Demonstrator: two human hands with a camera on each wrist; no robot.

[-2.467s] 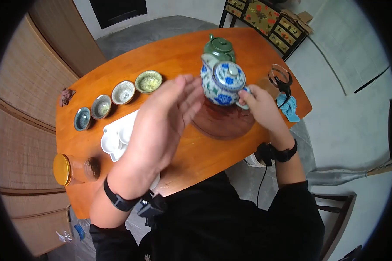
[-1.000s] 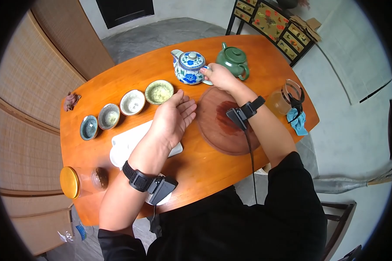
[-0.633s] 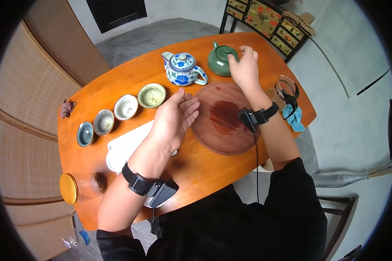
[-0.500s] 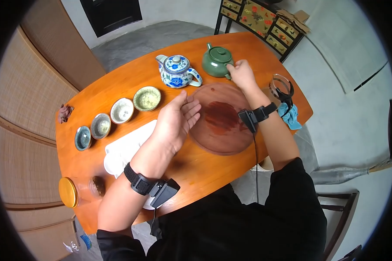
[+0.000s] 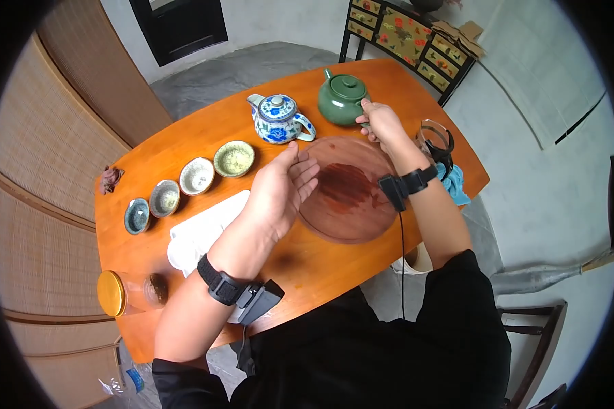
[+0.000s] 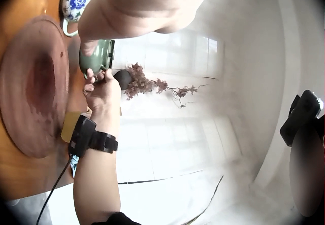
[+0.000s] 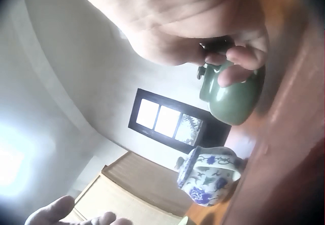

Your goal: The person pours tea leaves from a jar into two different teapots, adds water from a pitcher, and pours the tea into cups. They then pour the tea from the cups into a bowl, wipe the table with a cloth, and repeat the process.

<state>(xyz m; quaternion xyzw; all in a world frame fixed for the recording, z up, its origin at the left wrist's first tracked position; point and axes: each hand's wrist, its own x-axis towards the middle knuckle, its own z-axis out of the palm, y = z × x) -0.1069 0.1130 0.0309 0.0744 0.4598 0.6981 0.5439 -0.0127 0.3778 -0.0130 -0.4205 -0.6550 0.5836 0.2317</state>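
The green teapot (image 5: 341, 101) stands at the back of the table, and my right hand (image 5: 382, 126) grips its handle, fingers curled round it. In the right wrist view those fingers lie against the green teapot (image 7: 236, 98). Left of it stands the blue-and-white teapot (image 5: 277, 121), untouched. My left hand (image 5: 283, 184), palm up with relaxed fingers, hovers between the white tray (image 5: 208, 225) and the round wooden board (image 5: 348, 221); it holds nothing. A dark wet patch marks the board.
Several bowls, among them a yellow-green bowl (image 5: 234, 159), line the left side. A gold-lidded jar (image 5: 112, 293) lies at the near left. A glass vessel (image 5: 435, 140) and a blue cloth (image 5: 455, 184) are at the right edge.
My right hand has let go of the blue-and-white teapot, set down left of the green one, and has taken the green teapot's handle. My left hand has drawn back from the teapots.
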